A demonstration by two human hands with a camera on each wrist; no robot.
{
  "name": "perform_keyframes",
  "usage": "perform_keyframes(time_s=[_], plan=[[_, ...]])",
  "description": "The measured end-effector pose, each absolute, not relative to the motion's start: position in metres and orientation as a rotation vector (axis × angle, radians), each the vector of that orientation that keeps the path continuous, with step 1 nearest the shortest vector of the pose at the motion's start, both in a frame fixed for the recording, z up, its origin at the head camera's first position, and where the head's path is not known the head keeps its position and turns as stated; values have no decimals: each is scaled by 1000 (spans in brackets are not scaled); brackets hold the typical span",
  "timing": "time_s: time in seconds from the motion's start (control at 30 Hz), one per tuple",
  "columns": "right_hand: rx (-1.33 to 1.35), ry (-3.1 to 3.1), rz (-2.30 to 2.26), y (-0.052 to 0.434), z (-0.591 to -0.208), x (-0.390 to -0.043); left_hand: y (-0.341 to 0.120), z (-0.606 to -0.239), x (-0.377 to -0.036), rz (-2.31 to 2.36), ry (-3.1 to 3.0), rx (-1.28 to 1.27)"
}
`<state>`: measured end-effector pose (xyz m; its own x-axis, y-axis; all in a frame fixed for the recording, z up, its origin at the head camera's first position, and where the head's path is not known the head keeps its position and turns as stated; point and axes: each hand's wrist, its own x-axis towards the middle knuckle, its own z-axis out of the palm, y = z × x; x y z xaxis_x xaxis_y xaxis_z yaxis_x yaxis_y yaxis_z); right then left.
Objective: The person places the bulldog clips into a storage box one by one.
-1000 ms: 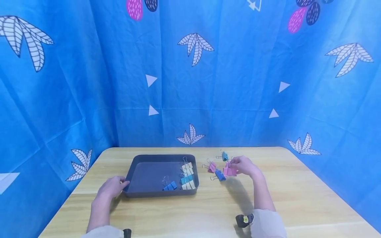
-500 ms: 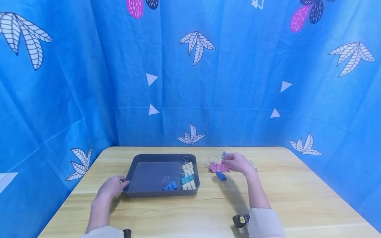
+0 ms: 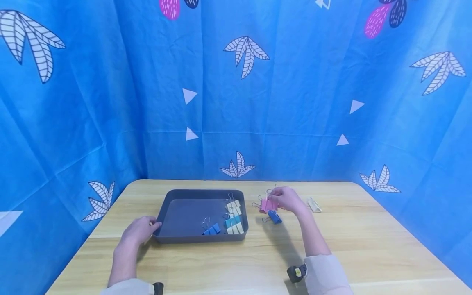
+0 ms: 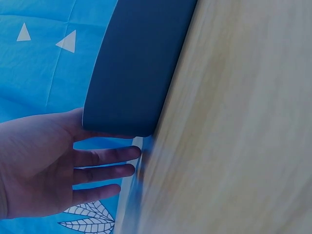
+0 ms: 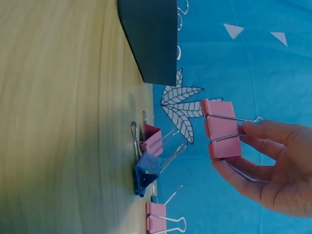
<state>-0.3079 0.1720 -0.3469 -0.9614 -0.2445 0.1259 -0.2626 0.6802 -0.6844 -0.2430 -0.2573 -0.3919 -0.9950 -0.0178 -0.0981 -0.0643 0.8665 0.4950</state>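
My right hand (image 3: 287, 198) pinches a pink binder clip (image 5: 225, 126) by its wire handles, raised above the table in the right wrist view. Below it lie a blue binder clip (image 3: 274, 216) and a second pink clip (image 5: 152, 139); another pink clip (image 5: 156, 217) shows at that view's bottom edge. At the left end of a dark grey tray (image 3: 195, 239), my left hand (image 3: 139, 230) holds the wall between thumb and index finger. Its other fingers (image 4: 105, 156) extend straight beyond the tray. The thumb tip is hidden behind the wall in the left wrist view.
Inside the tray are a blue clip (image 3: 212, 229), a teal clip (image 3: 232, 221) and several cream clips (image 3: 234, 228) along its right side. A cream clip (image 3: 314, 205) lies right of my right hand. A blue patterned curtain (image 3: 243, 102) surrounds the wooden table (image 3: 206, 266).
My right hand has moved left with the pink clip, uncovering the cream clip on the table and covering the teal clip behind. The left hand has stayed at the tray.
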Motion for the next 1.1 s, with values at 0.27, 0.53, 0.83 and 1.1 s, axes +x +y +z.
perform_keyframes(time_s=[0.27,0.53,0.83,1.1], plan=[[435,-2869,1163,159,-345,-308,-258,-394,-244,793,2943,-70],[438,-2868,1138,144,-341,-307,-258,-394,-242,807,2939,-83],[446,-2859,1146,126,-334,-305,-257,-394,-241,821,2946,-68],[401,-2864,1131,116,-331,-303,-258,-393,-242,813,2959,-48]])
